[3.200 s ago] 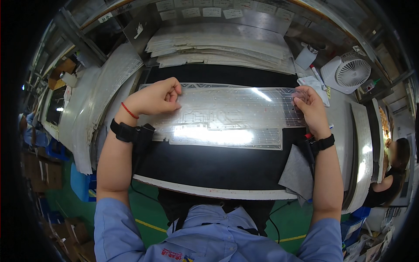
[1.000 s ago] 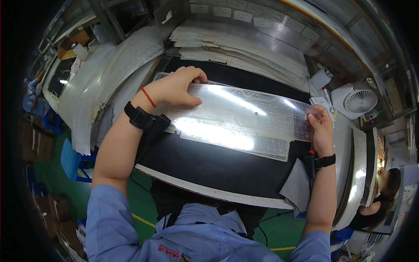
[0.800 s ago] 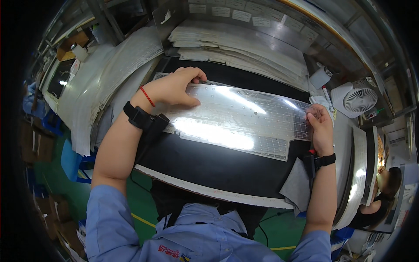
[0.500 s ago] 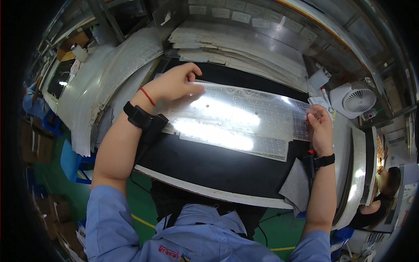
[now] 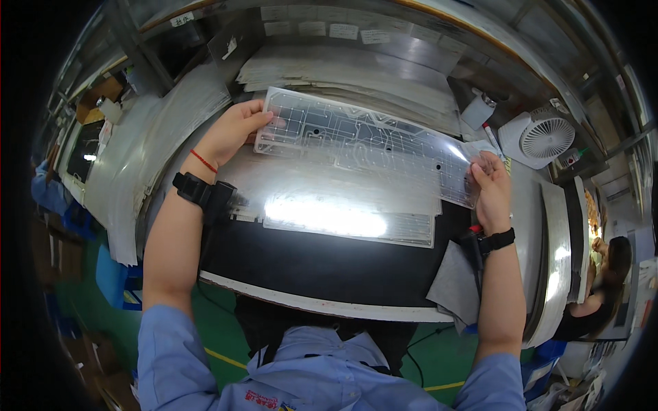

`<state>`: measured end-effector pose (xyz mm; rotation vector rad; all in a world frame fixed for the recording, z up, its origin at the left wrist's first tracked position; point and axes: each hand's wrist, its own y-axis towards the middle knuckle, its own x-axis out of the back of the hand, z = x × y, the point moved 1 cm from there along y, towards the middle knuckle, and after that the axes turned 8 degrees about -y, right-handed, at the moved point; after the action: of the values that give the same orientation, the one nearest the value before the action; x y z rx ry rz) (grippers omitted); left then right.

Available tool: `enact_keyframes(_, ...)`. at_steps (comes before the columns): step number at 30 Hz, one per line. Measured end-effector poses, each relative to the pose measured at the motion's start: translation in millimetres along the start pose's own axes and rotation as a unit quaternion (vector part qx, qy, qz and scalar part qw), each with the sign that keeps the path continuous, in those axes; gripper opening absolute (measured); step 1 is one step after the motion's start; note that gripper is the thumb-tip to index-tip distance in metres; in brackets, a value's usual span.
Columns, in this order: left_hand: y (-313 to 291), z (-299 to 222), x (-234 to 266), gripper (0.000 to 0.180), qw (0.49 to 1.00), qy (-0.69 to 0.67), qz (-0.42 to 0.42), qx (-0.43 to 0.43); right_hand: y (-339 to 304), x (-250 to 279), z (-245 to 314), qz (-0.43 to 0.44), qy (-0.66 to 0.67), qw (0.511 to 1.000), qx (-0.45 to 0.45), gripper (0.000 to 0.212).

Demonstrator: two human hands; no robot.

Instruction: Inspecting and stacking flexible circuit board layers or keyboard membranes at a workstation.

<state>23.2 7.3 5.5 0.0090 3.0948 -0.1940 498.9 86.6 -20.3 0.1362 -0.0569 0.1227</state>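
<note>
A clear film sheet (image 5: 363, 133) with printed white circuit lines and a few dark round spots is held up, tilted, by its two short ends. My left hand (image 5: 236, 130) pinches its left end between thumb and fingers. At the right end, my right hand (image 5: 492, 181) grips it the same way. Just beneath lie more film sheets (image 5: 343, 220), with a bright glare across them; the raised sheet hides their far part. They rest on a black work surface (image 5: 308, 264).
Piles of film sheets stand at the back (image 5: 343, 75) and left (image 5: 147, 161). On the right are a white fan (image 5: 545, 139), a bottle (image 5: 478, 109), a grey cloth (image 5: 456, 281) and curved stacked sheets (image 5: 554, 257). Another person (image 5: 603, 288) sits far right.
The film sheet has been lifted off those below and tilted up. My left hand has shifted left and closed on its left end; my right hand keeps its hold.
</note>
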Motion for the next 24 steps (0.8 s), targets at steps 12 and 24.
enact_keyframes(12,5.5,-2.9,26.0,0.023,0.985,-0.116,-0.103,-0.077,-2.3,-7.8,6.0,-0.019,0.01,1.0,-0.005,0.024)
enact_keyframes(24,4.4,-5.9,21.8,0.022,0.982,-0.126,-0.111,-0.09,-6.3,-15.8,17.2,-0.063,-0.077,0.995,-0.014,0.033)
